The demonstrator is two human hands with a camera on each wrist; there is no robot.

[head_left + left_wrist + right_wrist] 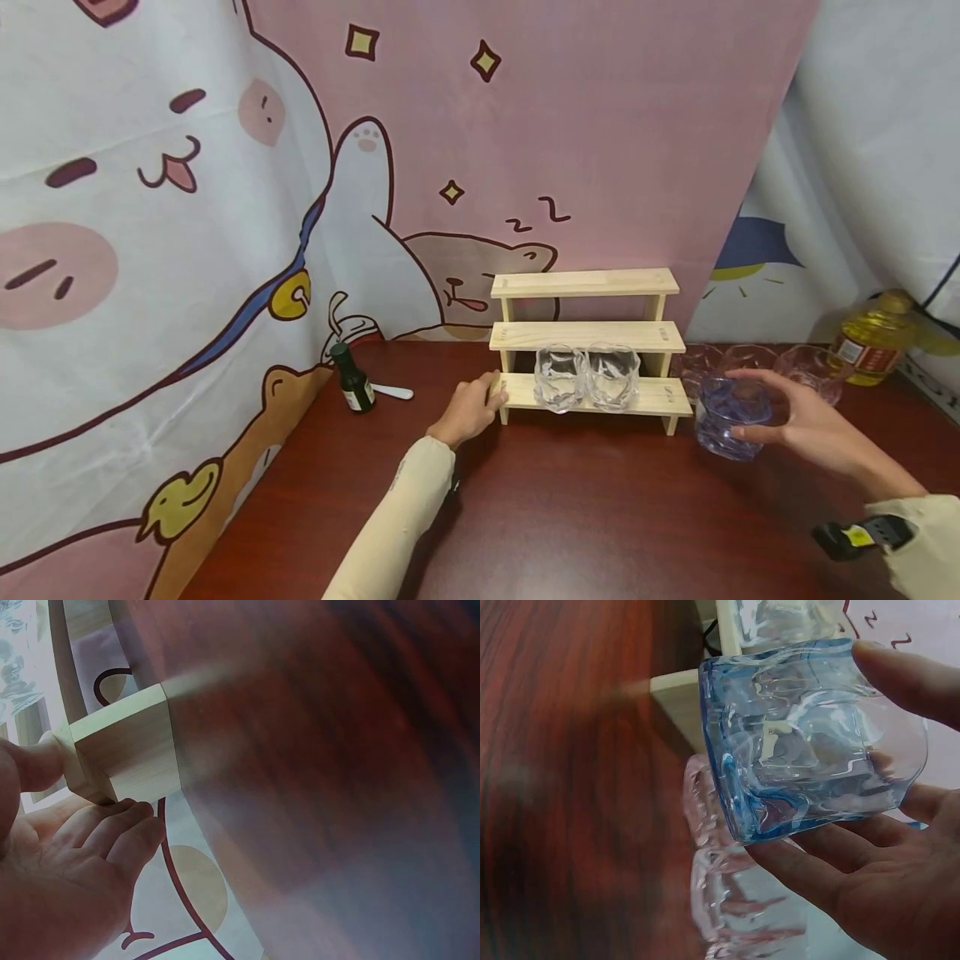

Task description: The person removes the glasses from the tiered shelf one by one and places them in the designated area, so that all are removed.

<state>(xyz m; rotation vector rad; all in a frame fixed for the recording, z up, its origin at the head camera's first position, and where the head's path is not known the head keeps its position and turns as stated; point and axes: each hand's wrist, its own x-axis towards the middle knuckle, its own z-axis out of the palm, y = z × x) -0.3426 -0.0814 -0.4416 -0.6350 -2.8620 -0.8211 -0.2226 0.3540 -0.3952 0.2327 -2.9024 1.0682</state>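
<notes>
My right hand (798, 421) grips a bluish clear glass (731, 421) between thumb and fingers, just right of a three-tier wooden rack (585, 336). In the right wrist view the blue glass (810, 742) appears apart from the tabletop, with the thumb on one side and fingers on the other. My left hand (467, 410) pinches the left end of the rack's lowest shelf; the left wrist view shows thumb and fingers about that wooden end (131, 742). Two clear glasses (558, 379) stand side by side on the lowest shelf.
Several pinkish clear glasses (810, 371) stand behind my right hand, beside a bottle of yellow oil (873, 337). On the left are a small dark green bottle (354, 382) and a white-handled utensil (393, 392). A printed cloth (600, 125) hangs behind the dark red table (570, 508).
</notes>
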